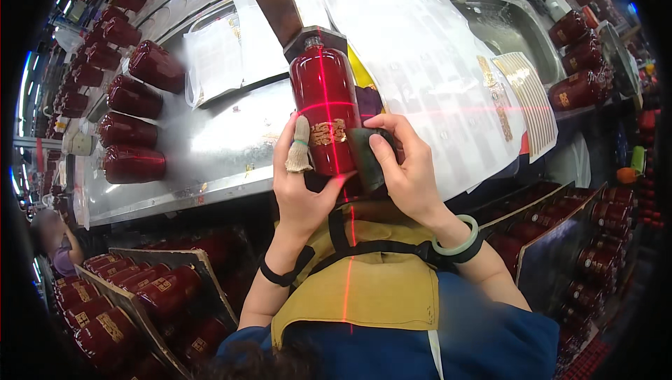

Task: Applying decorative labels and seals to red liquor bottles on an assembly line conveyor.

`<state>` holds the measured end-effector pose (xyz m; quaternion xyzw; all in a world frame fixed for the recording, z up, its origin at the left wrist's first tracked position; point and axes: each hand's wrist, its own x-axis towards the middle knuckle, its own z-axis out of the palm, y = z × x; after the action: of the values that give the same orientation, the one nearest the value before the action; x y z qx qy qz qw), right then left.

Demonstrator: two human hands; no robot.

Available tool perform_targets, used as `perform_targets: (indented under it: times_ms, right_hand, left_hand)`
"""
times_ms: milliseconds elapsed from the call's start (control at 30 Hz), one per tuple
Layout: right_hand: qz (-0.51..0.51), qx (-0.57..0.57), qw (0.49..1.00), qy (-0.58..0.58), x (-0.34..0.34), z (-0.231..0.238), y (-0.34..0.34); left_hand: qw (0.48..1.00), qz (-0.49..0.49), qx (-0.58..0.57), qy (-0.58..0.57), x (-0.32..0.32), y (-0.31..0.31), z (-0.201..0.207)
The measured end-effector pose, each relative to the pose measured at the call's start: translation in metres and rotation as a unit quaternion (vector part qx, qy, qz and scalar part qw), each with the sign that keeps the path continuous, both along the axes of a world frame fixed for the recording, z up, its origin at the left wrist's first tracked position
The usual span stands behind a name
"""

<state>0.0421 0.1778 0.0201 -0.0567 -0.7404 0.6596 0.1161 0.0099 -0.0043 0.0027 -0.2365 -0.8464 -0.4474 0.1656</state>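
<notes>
A glossy dark red bottle (322, 75) lies in front of me, its neck toward a dark notched block (334, 40). A gold decal (329, 132) sits on its lower body. My left hand (299, 194) grips the bottle's left side and base, with a cloth finger cover (299, 143) on one finger. On the right, my right hand (414, 177) is closed around a dark green, flat pad (369, 161), pressed against or very near the bottle's side beside the decal; the exact contact is hidden. Red laser lines cross on the bottle.
White decal sheets (413, 65) cover the bench right of the bottle, near a metal sink (507, 26). Red bottles (133, 131) stand in rows at left. Wooden-sided crates of bottles (157, 310) flank me below. Another person (59, 240) is at far left.
</notes>
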Motion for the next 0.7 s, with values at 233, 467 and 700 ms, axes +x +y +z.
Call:
perform_targets:
  times_ms: [233, 467, 700]
  right_hand:
    - [0.001, 0.012, 0.999, -0.035, 0.009, 0.003, -0.001]
    - [-0.026, -0.051, 0.998, 0.001, -0.002, -0.003, -0.014]
    - [-0.055, 0.029, 0.997, 0.033, -0.014, -0.002, -0.021]
  left_hand:
    - [0.985, -0.054, 0.133, -0.096, -0.010, -0.004, 0.002]
    - [0.893, -0.066, 0.346, -0.282, -0.021, 0.022, 0.019]
    - [0.909, -0.075, 0.321, -0.255, -0.027, 0.027, 0.019]
